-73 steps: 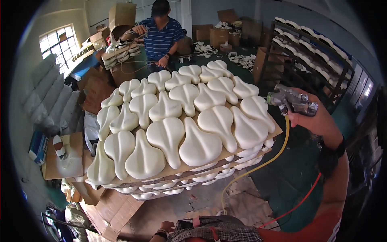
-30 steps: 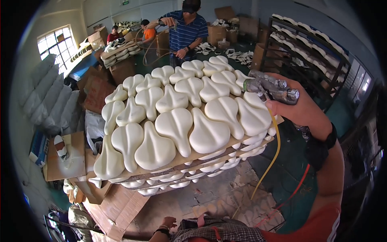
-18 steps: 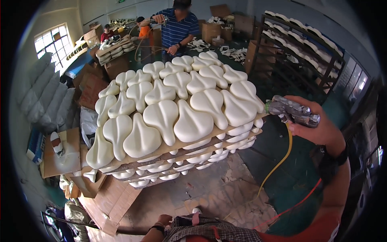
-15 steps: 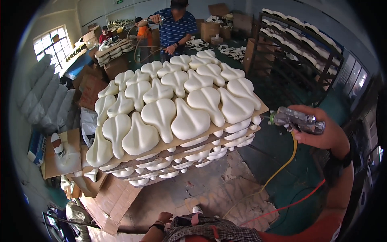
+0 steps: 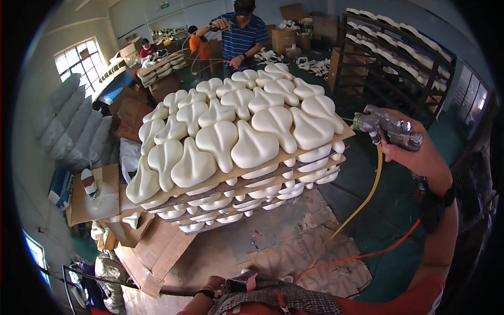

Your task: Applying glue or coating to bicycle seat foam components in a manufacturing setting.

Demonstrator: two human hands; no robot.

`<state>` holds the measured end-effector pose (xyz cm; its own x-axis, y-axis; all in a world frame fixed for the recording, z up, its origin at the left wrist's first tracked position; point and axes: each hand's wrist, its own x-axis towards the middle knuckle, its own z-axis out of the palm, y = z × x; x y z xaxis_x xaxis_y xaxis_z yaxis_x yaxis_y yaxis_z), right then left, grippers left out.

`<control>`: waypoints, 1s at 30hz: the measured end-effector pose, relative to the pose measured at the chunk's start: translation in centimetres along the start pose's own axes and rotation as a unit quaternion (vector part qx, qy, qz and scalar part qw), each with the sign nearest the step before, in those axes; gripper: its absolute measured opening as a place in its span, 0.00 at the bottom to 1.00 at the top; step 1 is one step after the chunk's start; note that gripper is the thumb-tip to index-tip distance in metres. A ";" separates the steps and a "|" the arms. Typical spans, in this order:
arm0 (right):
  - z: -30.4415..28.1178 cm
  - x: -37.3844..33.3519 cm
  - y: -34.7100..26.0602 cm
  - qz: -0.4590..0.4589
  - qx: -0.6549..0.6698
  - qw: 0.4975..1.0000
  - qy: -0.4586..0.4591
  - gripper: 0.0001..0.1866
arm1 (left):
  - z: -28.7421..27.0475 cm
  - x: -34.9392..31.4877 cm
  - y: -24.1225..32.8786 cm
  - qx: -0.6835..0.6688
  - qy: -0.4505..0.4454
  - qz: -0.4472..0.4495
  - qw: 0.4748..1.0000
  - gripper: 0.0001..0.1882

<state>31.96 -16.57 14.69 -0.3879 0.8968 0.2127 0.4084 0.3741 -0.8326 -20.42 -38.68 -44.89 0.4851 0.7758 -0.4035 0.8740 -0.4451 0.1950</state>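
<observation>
My right hand (image 5: 415, 144) is wrapped round a metal spray gun (image 5: 386, 126) with a green ring near its nozzle. The gun points left, just off the right corner of a stack of boards (image 5: 344, 135). Rows of cream foam bicycle saddle pads (image 5: 254, 144) cover the top board, narrow and wide ends alternating. More pads show along the edges of the boards below. A yellow hose (image 5: 370, 197) hangs from the gun's underside. My left hand (image 5: 214, 283) is low by my waist, near the checked apron (image 5: 273, 299), its fingers too indistinct to read.
Across the stack a person in a striped shirt (image 5: 244, 37) holds another spray gun. A dark rack (image 5: 394, 58) with white pads stands at the right. Cardboard (image 5: 157, 249) lies at the left, and a red hose (image 5: 362, 257) crosses the floor.
My view has shifted, so the stack sits farther right in the picture. My right hand has raised the spray gun, now about level with the stack's top corner.
</observation>
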 end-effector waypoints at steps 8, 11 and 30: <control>3.3 -1.0 -3.4 0.037 -0.021 0.999 -0.006 0.30 | -2.9 0.3 -3.8 -0.532 -0.020 -0.296 0.793 0.13; 5.6 0.1 -4.7 0.026 -0.004 0.999 0.035 0.30 | -4.8 0.0 -6.0 -0.586 0.003 -0.333 0.739 0.10; 18.8 4.2 -14.6 0.109 -0.056 0.992 0.024 0.32 | 1.5 -6.1 -20.3 -0.457 -0.145 -0.214 0.851 0.11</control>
<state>8.83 -22.70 18.10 -0.2417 0.9685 0.0594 0.5695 0.1912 -0.7995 -41.16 -35.06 -47.69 0.2055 0.5779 -0.7898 0.6896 0.4871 0.5359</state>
